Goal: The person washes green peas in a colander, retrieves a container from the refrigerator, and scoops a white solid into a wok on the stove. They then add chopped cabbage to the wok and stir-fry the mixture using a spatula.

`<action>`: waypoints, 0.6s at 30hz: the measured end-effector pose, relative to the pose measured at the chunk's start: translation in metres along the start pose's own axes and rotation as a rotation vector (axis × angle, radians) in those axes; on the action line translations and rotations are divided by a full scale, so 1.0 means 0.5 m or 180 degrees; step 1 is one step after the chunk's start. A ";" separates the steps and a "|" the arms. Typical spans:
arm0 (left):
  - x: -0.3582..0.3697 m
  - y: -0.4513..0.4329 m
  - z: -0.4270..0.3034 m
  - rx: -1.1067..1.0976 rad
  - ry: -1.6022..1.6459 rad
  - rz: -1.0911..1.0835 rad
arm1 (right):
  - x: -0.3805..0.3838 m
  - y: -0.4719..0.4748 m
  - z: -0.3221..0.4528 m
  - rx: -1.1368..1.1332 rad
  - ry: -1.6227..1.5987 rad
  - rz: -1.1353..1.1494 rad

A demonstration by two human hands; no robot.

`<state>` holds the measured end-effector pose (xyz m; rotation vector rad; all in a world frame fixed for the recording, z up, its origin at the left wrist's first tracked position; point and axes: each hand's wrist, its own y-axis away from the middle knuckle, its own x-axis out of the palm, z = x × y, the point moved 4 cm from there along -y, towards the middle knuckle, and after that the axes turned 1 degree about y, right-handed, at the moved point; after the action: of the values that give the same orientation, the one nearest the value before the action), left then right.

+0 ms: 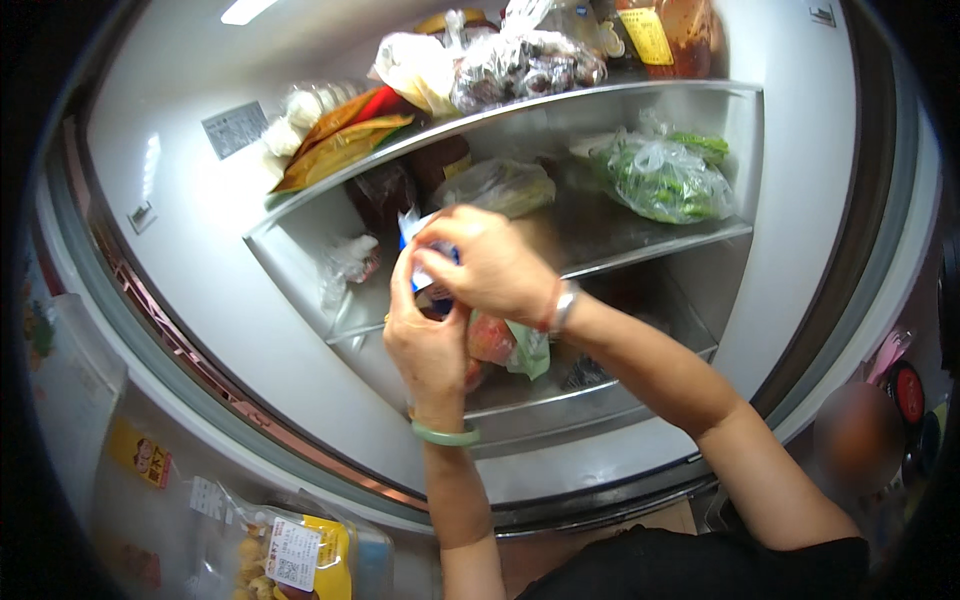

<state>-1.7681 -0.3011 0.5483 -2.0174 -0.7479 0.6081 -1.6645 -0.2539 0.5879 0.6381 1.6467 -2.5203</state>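
Both hands are raised in front of an open refrigerator. My left hand (pixel 431 345), with a green bangle at the wrist, wraps around a small blue-and-white package (pixel 426 277). The fingers of my right hand (pixel 487 259) pinch the package's upper part from the other side. A silver bracelet and a red cord circle that wrist. My fingers cover much of the package, so its exact kind cannot be made out. Just behind the hands, a reddish round fruit (pixel 491 337) rests beside a pale green plastic bag (pixel 531 351) on a lower level.
Bagged leafy greens (pixel 667 180) lie on the middle shelf, right. On the upper shelf are orange food pouches (pixel 337 154), a bag of dark round fruit (pixel 525 71) and a jar of reddish contents (pixel 682 37). A snack bag (pixel 292 555) sits in the door at lower left.
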 end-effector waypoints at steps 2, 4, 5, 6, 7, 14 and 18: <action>-0.017 -0.017 0.046 -0.0352 -0.0251 0.0051 | 0.071 -0.023 -0.031 0.0177 0.0166 0.0181; -0.041 -0.033 0.081 -0.0725 -0.0499 0.0171 | 0.113 -0.034 -0.024 0.0270 0.0413 0.0408; -0.051 -0.040 0.097 -0.0940 -0.0590 0.0254 | 0.126 -0.039 -0.017 0.0375 0.0566 0.0489; -0.057 -0.044 0.110 -0.1023 -0.0588 0.0321 | 0.143 -0.042 -0.015 0.0338 0.0572 0.0466; -0.057 -0.051 0.116 -0.1048 -0.0574 0.0361 | 0.155 -0.046 -0.020 0.0303 0.0587 0.0437; -0.057 -0.057 0.155 -0.0981 -0.0572 0.0266 | 0.069 0.001 0.009 -0.0238 0.0425 -0.0204; -0.058 -0.042 0.124 -0.0813 -0.0491 0.0065 | -0.037 0.083 0.036 -0.0673 0.0299 -0.0459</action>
<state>-1.8353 -0.2775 0.5395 -2.2314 -0.9376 0.7161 -1.6416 -0.2908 0.5652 0.6464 2.0264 -2.3935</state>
